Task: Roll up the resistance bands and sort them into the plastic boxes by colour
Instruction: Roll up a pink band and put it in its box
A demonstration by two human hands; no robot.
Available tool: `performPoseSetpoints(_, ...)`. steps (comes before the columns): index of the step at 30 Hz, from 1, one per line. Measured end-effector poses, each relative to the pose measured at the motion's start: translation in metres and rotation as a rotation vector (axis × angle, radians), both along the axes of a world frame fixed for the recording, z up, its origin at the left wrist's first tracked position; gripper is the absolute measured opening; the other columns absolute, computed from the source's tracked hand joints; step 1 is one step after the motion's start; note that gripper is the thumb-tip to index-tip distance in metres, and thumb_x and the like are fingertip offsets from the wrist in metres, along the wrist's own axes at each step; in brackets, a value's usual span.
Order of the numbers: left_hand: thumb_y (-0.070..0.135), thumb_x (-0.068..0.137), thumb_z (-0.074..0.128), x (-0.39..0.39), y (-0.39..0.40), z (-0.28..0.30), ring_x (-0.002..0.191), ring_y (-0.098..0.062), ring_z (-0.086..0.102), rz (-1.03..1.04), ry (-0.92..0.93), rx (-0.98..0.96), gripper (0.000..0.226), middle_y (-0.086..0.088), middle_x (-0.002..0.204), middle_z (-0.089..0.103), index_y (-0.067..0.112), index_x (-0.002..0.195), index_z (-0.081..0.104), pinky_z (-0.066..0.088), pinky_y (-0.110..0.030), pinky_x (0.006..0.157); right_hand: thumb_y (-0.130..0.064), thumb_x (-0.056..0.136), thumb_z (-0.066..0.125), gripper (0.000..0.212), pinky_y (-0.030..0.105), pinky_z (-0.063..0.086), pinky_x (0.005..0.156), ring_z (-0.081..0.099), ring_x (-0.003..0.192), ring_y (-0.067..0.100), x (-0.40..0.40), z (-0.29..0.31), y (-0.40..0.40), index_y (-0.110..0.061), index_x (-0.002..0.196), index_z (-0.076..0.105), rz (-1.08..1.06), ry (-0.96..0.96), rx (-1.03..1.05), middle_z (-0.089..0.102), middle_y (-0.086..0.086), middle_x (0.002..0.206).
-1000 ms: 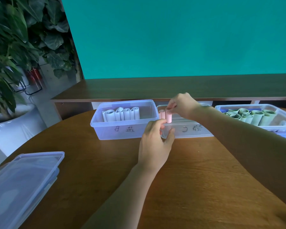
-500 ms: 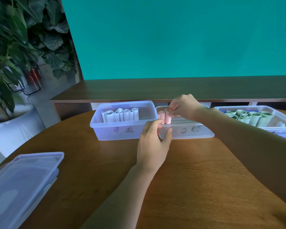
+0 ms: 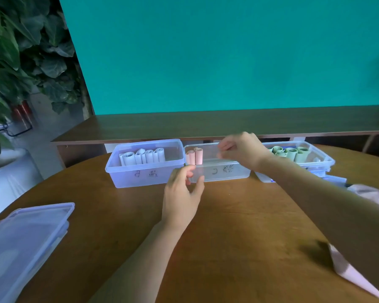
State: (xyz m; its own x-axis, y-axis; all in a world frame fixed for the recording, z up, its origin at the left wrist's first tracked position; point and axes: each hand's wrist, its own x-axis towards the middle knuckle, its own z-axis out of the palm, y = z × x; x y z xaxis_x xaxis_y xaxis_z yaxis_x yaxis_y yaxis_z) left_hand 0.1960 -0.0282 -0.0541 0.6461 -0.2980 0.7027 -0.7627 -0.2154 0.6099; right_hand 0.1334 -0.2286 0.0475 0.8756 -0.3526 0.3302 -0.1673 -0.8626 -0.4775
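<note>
Nearest you, at the right edge of the round brown wooden table (image 3: 239,226), lies an unrolled pale pink resistance band (image 3: 357,278); a second bunch of pink band (image 3: 372,194) lies further back on the right. At the near left sits a stack of clear plastic lids (image 3: 24,239).

Your left hand (image 3: 181,196) is at the near left corner of the clear middle plastic box marked C (image 3: 219,169). Its thumb and fingers are curled around that corner, steadying it. Judge this grip as light.

Your right hand (image 3: 242,149) has changed: half a second ago it pinched the rolled pink band (image 3: 198,155) in the box's left end. It has now let go and moved right along the box, fingers loosely curled and holding nothing. The pink roll stands upright beside another pink roll (image 3: 191,157), touching it.

This placement is complete. The next step is probably to roll one of the loose pink bands.

Left of box C, the clear box marked B (image 3: 144,171) holds pale blue-grey rolls (image 3: 142,156). At the far right, the third clear box (image 3: 319,159) holds green rolls (image 3: 291,152).
</note>
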Motion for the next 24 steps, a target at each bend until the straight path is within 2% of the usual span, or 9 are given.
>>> performPoseSetpoints(3, 0.036, 0.088, 0.075, -0.028, 0.003, 0.001, 0.086, -0.007, 0.061, -0.081, 0.213, 0.066, 0.040, 0.010, 0.101, 0.064, 0.024, 0.124, 0.062, 0.048, -0.013, 0.074, -0.030, 0.085, 0.080, 0.025, 0.001, 0.042, 0.072, 0.063, 0.085, 0.003, -0.058, -0.005, 0.014, -0.019, 0.107, 0.077, -0.043, -0.057, 0.077, 0.072, -0.008, 0.096)
performPoseSetpoints(6, 0.039, 0.087, 0.075, -0.063, 0.001, 0.001, 0.091, -0.004, 0.062, -0.218, 0.373, 0.178, 0.047, 0.011, 0.103, 0.065, 0.027, 0.130, 0.058, 0.042, -0.006, 0.075, -0.032, 0.084, 0.081, 0.022, 0.013, 0.050, 0.080, 0.065, 0.084, -0.003, -0.121, -0.021, 0.027, -0.022, 0.104, 0.078, -0.099, -0.105, 0.174, 0.074, -0.011, 0.093)
performPoseSetpoints(7, 0.039, 0.087, 0.075, -0.076, 0.000, 0.001, 0.092, -0.004, 0.063, -0.260, 0.392, 0.210, 0.048, 0.011, 0.105, 0.065, 0.027, 0.130, 0.058, 0.043, -0.006, 0.076, -0.030, 0.085, 0.080, 0.019, 0.011, 0.049, 0.078, 0.064, 0.082, -0.007, -0.143, -0.027, 0.031, -0.022, 0.102, 0.078, -0.128, -0.117, 0.196, 0.074, -0.012, 0.091)
performPoseSetpoints(9, 0.037, 0.087, 0.075, -0.103, -0.002, 0.003, 0.093, -0.002, 0.063, -0.333, 0.419, 0.254, 0.045, 0.012, 0.106, 0.065, 0.029, 0.129, 0.059, 0.046, -0.008, 0.077, -0.025, 0.086, 0.079, 0.015, 0.003, 0.044, 0.071, 0.063, 0.077, -0.008, -0.185, -0.039, 0.036, -0.019, 0.101, 0.079, -0.187, -0.126, 0.211, 0.074, -0.010, 0.089)
performPoseSetpoints(11, 0.035, 0.087, 0.076, -0.132, -0.006, 0.006, 0.092, 0.001, 0.063, -0.396, 0.433, 0.272, 0.039, 0.013, 0.105, 0.067, 0.030, 0.124, 0.063, 0.048, -0.008, 0.077, -0.023, 0.089, 0.077, 0.014, 0.001, 0.042, 0.071, 0.062, 0.080, -0.006, -0.224, -0.052, 0.040, -0.017, 0.101, 0.078, -0.244, -0.140, 0.224, 0.074, -0.008, 0.093)
performPoseSetpoints(16, 0.035, 0.087, 0.075, -0.202, -0.027, 0.007, 0.093, 0.006, 0.062, -0.537, 0.431, 0.312, 0.031, 0.014, 0.105, 0.069, 0.037, 0.117, 0.067, 0.049, -0.011, 0.082, -0.031, 0.093, 0.071, 0.016, 0.006, 0.039, 0.072, 0.061, 0.083, -0.006, -0.299, -0.081, 0.043, -0.027, 0.107, 0.077, -0.353, -0.171, 0.187, 0.073, -0.017, 0.094)
performPoseSetpoints(18, 0.034, 0.086, 0.076, -0.223, -0.035, 0.007, 0.094, 0.007, 0.062, -0.554, 0.425, 0.312, 0.030, 0.016, 0.103, 0.069, 0.036, 0.116, 0.069, 0.047, -0.010, 0.082, -0.033, 0.092, 0.071, 0.018, 0.007, 0.037, 0.072, 0.058, 0.082, -0.006, -0.317, -0.089, 0.044, -0.028, 0.109, 0.075, -0.371, -0.178, 0.173, 0.068, -0.018, 0.094)
performPoseSetpoints(21, 0.033, 0.087, 0.074, -0.243, -0.045, 0.008, 0.095, 0.010, 0.061, -0.543, 0.431, 0.323, 0.029, 0.018, 0.102, 0.071, 0.033, 0.116, 0.071, 0.040, -0.002, 0.077, -0.024, 0.092, 0.073, 0.015, -0.001, 0.036, 0.071, 0.055, 0.075, -0.010, -0.336, -0.098, 0.045, -0.022, 0.106, 0.076, -0.423, -0.202, 0.137, 0.066, -0.010, 0.095)
performPoseSetpoints(24, 0.030, 0.088, 0.074, -0.253, -0.054, 0.008, 0.095, 0.006, 0.062, -0.519, 0.420, 0.357, 0.028, 0.015, 0.100, 0.072, 0.033, 0.116, 0.070, 0.040, -0.007, 0.078, -0.019, 0.090, 0.074, 0.016, -0.001, 0.039, 0.074, 0.059, 0.076, -0.004, -0.345, -0.106, 0.043, -0.018, 0.106, 0.076, -0.474, -0.231, 0.149, 0.067, -0.008, 0.091)
